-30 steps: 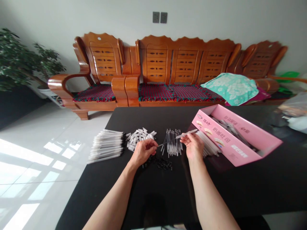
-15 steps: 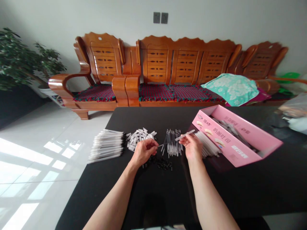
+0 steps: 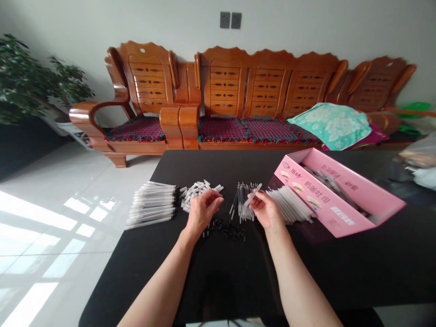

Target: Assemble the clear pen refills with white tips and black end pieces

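You are working in a room with a pale plain wall (image 3: 190, 27), against which stands a long, carved, glossy orange-brown wooden bench (image 3: 269, 72). Before you spreads a large black smooth-topped table (image 3: 340, 272). To your right on it, an open pink printed cardboard box (image 3: 327, 204) sits at a slant, its open top exposing pale slender pieces; that angle probably suits your reach.

At the far left lies a row of white pen-like sticks with black ends (image 3: 151, 206), lined up side by side, perhaps so they stay tidy and don't roll. Against the box's near side is a row of plain translucent white tubes (image 3: 291, 204), close to your right hand (image 3: 269, 211). That hand's fingers grasp one slim translucent white tube (image 3: 253, 195), held slanting upward above the thin, dark-tipped clear refills (image 3: 243, 202); gripping it low seems to leave its upper end free.

Your left hand (image 3: 202, 209) hovers in front of a loose heap of short white plastic caps (image 3: 197, 190). Its fingers are drawn together as in a pinch, but at this distance you can't tell whether anything thin is between them. Smallest are the scattered little black plastic pieces (image 3: 230, 230), between your two hands, apparently handy to both.
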Motion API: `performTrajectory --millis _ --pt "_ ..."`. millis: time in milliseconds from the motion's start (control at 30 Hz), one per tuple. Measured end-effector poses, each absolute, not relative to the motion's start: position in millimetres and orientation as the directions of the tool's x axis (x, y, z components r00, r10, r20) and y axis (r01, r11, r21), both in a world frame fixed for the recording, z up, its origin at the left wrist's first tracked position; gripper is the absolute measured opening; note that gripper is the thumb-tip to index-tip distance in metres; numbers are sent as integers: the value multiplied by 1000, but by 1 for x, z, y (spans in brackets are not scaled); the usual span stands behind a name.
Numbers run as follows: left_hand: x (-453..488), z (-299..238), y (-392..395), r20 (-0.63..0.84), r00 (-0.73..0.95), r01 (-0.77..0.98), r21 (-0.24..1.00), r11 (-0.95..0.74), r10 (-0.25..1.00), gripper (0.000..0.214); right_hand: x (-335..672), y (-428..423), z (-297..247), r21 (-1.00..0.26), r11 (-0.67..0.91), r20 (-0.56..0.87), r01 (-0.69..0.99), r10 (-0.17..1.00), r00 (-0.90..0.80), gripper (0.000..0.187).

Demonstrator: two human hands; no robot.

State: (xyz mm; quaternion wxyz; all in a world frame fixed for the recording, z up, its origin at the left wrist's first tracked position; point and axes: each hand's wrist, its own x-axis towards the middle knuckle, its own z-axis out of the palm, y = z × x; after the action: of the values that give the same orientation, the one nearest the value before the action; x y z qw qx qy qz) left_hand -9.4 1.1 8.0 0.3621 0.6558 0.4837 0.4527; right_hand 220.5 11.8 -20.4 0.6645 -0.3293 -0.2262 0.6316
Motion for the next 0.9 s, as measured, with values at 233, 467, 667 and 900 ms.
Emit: performTrajectory --millis 233,467,667,900 --pt "-47 8 17 227 222 612 725 -317 948 8 225 13 -19 -670 85 -92 -737 976 197 8" --pt "-44 -2 16 172 415 698 570 -434 893 11 221 11 -20 -710 97 -47 -697 982 185 9" --pt "-32 -1 12 190 338 590 720 -366 922 7 220 11 -22 -729 84 -55 -680 982 181 13" --pt "8 -1 -2 -78 274 -152 981 124 958 24 211 7 -16 -762 72 -21 -643 990 136 13"
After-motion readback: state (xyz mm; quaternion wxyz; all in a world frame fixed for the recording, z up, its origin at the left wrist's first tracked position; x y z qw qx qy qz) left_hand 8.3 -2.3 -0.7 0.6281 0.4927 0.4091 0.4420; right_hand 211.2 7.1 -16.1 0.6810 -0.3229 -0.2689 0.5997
